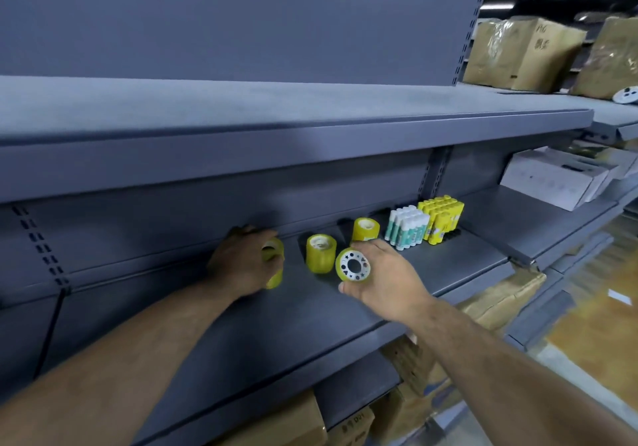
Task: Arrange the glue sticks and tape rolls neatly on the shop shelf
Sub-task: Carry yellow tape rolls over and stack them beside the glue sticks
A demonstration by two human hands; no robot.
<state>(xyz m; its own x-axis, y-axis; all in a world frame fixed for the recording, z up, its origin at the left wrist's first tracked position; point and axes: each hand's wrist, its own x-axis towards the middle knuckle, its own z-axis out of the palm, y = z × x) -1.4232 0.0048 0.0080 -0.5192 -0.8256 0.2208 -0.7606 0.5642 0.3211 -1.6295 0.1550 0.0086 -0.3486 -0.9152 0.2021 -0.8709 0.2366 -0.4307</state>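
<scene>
Tape rolls (321, 254) stand on grey metal shelf (448, 266); cardboard boxes (524, 52) beyond.

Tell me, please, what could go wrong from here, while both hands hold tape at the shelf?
1. The right hand holds a tape roll turned on its side, close to the standing tape stack; a bump may topple that stack.
2. The left hand grips a held stack of rolls; it may split if the grip loosens.
3. A roll released on its edge could roll off the shelf.
</scene>
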